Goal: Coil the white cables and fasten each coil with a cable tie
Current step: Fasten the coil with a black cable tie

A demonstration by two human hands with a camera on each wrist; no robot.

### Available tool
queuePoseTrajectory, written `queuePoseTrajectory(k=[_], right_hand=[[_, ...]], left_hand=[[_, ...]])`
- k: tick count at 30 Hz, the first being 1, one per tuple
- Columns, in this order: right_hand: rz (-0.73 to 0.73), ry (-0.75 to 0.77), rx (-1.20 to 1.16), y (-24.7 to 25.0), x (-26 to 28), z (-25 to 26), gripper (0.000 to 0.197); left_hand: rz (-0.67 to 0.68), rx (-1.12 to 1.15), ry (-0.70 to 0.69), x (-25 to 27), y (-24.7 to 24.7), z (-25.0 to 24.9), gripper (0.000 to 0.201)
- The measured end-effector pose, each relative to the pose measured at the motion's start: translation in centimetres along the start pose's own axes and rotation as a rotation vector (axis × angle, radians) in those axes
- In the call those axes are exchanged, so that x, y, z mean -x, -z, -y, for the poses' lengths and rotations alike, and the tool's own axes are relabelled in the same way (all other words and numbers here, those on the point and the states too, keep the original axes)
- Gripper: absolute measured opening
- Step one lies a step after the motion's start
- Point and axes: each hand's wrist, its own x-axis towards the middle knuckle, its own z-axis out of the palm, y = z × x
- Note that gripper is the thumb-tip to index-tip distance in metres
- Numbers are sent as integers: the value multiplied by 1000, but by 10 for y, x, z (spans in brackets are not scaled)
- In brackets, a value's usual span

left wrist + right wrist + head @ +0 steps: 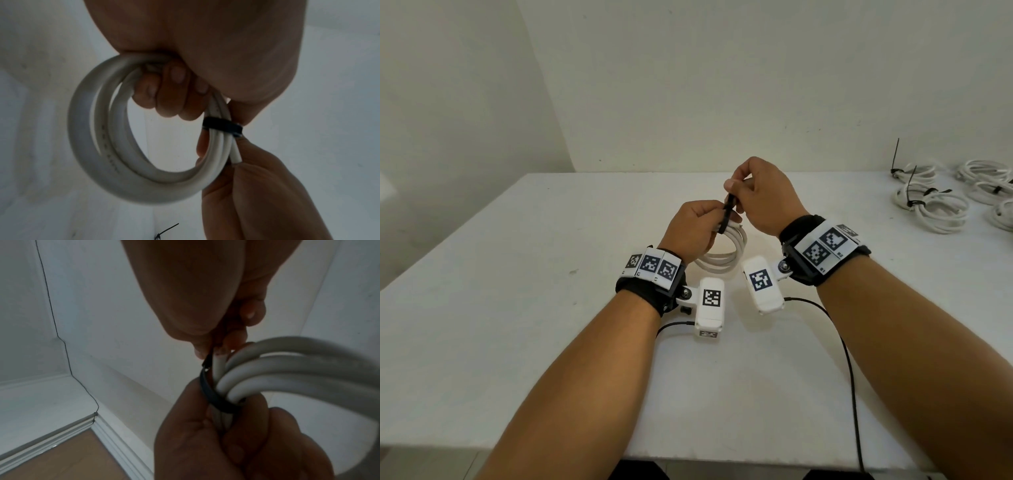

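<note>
Above the middle of the white desk [517, 308]: one coil of white cable [722, 257], several loops, held in the air by the left hand [693, 229], whose fingers [170, 91] curl through the loops in a closed grip. One black cable tie [223, 125], wrapped around the bundled loops just beyond those fingers. Right hand [763, 198], raised just above the left, pinching the tie's free tail between thumb and fingers; the tie's head is blurred, possibly already threaded. At the desk's far right edge, well apart: finished coils [935, 202], each bound with a black tie. Both wrists carry wrist cameras [709, 305] with patterned markers.
</note>
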Motion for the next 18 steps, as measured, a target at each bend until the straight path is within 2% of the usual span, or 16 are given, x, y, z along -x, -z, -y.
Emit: queuePoseTrajectory(k=[3, 5, 10, 13, 15, 16, 18], right_hand=[[-2, 30, 55, 1, 0, 1, 10], [-5, 43, 71, 3, 0, 1, 10], [23, 41, 66, 6, -1, 1, 11], [-116, -23, -54, 14, -6, 1, 12], [-133, -93, -229, 17, -7, 1, 14], [-104, -131, -287, 16, -5, 1, 18], [48, -210, -217, 14, 1, 2, 33]], left_hand=[[7, 46, 37, -2, -3, 1, 31], [0, -6, 51, -2, -3, 0, 40], [-94, -49, -6, -3, -5, 0, 48], [-80, -32, 5, -2, -9, 1, 41], [-47, -7, -1, 0, -11, -1, 36], [-37, 9, -12, 1, -11, -1, 33], [-45, 34, -21, 2, -12, -3, 29]])
